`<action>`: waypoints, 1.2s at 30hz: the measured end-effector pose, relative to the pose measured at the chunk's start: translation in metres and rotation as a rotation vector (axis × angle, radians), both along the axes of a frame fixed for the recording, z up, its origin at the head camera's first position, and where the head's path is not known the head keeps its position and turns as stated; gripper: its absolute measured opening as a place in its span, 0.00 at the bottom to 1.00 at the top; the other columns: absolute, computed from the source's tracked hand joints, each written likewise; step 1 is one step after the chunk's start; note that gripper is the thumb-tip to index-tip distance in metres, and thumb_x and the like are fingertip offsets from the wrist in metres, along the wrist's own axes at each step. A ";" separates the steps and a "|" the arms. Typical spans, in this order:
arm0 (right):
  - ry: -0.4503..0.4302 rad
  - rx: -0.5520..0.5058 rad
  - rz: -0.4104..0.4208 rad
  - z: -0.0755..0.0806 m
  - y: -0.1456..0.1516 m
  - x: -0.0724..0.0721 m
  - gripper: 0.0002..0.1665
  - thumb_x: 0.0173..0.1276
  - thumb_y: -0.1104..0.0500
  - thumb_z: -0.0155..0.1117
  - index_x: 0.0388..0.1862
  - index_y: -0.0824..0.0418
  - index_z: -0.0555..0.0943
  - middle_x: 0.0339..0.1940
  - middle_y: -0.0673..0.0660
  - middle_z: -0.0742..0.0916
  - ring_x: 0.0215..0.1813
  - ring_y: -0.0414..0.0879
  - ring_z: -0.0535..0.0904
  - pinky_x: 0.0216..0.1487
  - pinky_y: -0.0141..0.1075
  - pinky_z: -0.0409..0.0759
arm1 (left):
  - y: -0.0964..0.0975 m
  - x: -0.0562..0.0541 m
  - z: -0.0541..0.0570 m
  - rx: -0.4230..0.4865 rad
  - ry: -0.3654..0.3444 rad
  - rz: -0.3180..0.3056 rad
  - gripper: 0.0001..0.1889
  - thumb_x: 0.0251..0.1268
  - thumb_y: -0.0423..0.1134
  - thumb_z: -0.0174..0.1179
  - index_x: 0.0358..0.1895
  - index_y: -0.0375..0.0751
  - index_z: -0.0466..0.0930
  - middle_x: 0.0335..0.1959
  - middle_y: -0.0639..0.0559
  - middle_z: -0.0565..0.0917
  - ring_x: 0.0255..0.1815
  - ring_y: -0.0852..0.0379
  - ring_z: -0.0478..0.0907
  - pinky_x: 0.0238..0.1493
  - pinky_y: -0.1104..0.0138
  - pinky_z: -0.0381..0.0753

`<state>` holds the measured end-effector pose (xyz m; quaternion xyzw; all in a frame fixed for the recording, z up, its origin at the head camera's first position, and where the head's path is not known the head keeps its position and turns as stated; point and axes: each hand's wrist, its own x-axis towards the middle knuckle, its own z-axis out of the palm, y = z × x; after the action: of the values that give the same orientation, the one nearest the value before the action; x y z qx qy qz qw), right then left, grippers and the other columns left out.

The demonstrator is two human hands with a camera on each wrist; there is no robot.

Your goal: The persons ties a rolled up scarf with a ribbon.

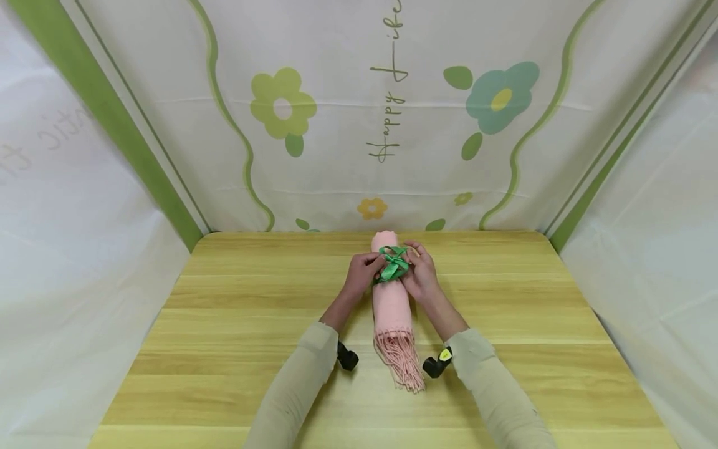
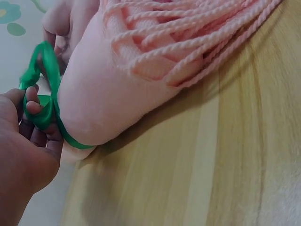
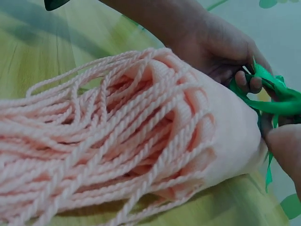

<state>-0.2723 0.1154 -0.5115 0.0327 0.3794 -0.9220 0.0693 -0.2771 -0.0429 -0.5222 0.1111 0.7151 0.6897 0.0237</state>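
A pink scarf [image 1: 391,308], rolled into a tube, lies lengthwise on the table with its twisted fringe [image 1: 399,360] toward the person. Around its far half runs a green ribbon [image 1: 395,267], with loops and a knot on top. From the left side, my left hand [image 1: 361,273] pinches a loop of the ribbon; in the left wrist view the fingers curl through the ribbon [image 2: 41,113]. On the other side, my right hand [image 1: 422,274] holds the ribbon's right part between thumb and fingers. Its fingertips are partly hidden behind the ribbon [image 3: 282,101] in the right wrist view.
The wooden table [image 1: 235,337] carries the scarf near its far edge. White cloth walls [image 1: 336,162] with printed flowers and green bands stand behind and at both sides. Black wrist devices [image 1: 348,358] sit at the cuffs of the light sleeves [image 1: 297,380].
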 end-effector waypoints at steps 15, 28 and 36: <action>-0.025 0.080 -0.006 0.000 0.007 0.004 0.10 0.83 0.60 0.42 0.50 0.57 0.73 0.21 0.49 0.73 0.21 0.35 0.63 0.17 0.23 0.58 | -0.002 0.002 0.001 0.042 -0.052 0.013 0.17 0.75 0.40 0.58 0.33 0.26 0.82 0.19 0.54 0.75 0.21 0.61 0.69 0.28 0.69 0.72; -0.083 0.184 -0.080 -0.004 0.005 0.003 0.09 0.80 0.55 0.49 0.51 0.57 0.73 0.22 0.51 0.78 0.21 0.38 0.71 0.17 0.25 0.63 | -0.007 0.000 -0.001 0.115 -0.107 -0.066 0.20 0.77 0.39 0.55 0.41 0.18 0.80 0.21 0.53 0.77 0.22 0.60 0.69 0.31 0.67 0.74; -0.033 0.409 -0.089 -0.006 0.000 0.004 0.14 0.81 0.52 0.47 0.57 0.55 0.73 0.19 0.48 0.78 0.19 0.37 0.72 0.17 0.26 0.65 | -0.005 0.001 -0.003 0.124 -0.095 -0.025 0.18 0.75 0.42 0.57 0.36 0.26 0.82 0.20 0.56 0.78 0.21 0.62 0.69 0.29 0.70 0.73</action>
<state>-0.2681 0.1154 -0.5178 0.0780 0.5559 -0.8272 0.0265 -0.2757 -0.0479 -0.5257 0.0883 0.6676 0.7369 0.0593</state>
